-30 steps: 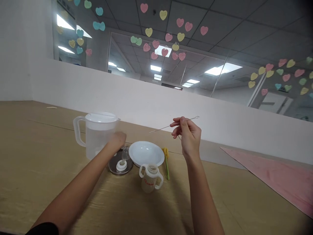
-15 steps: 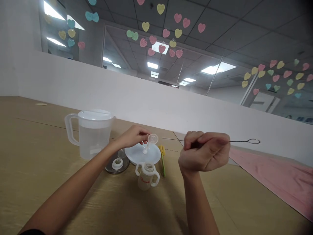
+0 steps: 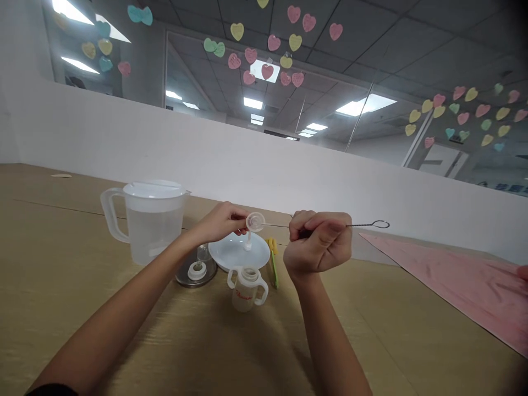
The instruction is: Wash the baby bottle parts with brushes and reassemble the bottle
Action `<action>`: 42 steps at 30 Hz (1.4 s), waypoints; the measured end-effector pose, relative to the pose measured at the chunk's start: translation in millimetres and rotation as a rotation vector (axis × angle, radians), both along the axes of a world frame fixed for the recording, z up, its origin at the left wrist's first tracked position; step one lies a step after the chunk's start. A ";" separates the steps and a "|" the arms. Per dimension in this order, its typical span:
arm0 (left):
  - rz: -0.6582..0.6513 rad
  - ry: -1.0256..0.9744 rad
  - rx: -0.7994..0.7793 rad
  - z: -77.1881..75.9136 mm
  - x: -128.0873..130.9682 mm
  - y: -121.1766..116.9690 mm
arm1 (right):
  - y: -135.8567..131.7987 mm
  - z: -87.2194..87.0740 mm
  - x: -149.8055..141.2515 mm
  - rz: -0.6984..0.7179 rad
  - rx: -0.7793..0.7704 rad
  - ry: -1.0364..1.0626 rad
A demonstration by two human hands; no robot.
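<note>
Pinched in the fingers of my left hand (image 3: 223, 223) is a clear round plastic straw piece (image 3: 256, 221), its disc facing right and a short tube with a white end hanging below it. My right hand (image 3: 319, 242) is closed in a fist around a thin straw brush (image 3: 365, 224) with a twisted wire handle and a loop pointing right. The brush's thin tip reaches the disc; whether it has entered the hole I cannot tell. Beneath my left hand lies a white plate (image 3: 220, 256). A two-handled bottle (image 3: 244, 297), without a lid, stands in front of it.
At left stands a lidded clear pitcher (image 3: 154, 234) with liquid. A metal tray (image 3: 185, 279) carries a white collar ring (image 3: 197, 270). A yellow and green brush-like tool (image 3: 274, 264) lies beside the plate. Pink cloth (image 3: 454, 280) covers the right; a fingertip (image 3: 523, 271) shows at the edge.
My right hand has moved left, bringing the straw brush's tip up to the straw piece. The disc has turned slightly. A fingertip has appeared at the right edge.
</note>
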State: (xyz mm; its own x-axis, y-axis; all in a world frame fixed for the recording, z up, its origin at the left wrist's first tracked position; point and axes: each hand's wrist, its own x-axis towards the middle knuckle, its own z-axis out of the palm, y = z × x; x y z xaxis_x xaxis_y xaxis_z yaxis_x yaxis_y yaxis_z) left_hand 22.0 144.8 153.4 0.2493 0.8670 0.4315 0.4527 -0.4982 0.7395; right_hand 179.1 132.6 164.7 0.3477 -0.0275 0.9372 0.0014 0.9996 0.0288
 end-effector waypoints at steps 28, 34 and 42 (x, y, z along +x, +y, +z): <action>0.004 0.033 -0.026 3.7 3.4 -6.3 | 17.2 -12.3 -4.2 -0.046 0.041 -0.058; 0.010 0.155 0.051 2.7 3.5 -6.3 | 22.3 -13.5 -5.6 -0.063 -0.022 -0.065; 0.007 0.170 0.133 0.0 5.6 -5.8 | 29.3 -9.4 -8.9 -0.068 -0.174 -0.055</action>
State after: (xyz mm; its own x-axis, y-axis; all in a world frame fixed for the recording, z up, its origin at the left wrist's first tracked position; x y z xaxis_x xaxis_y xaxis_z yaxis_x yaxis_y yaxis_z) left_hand 27.6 139.0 153.4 0.3228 0.8070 0.4946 0.5687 -0.5831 0.5802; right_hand 170.2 161.9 155.4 0.2987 0.1153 0.9474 0.0725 0.9871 -0.1430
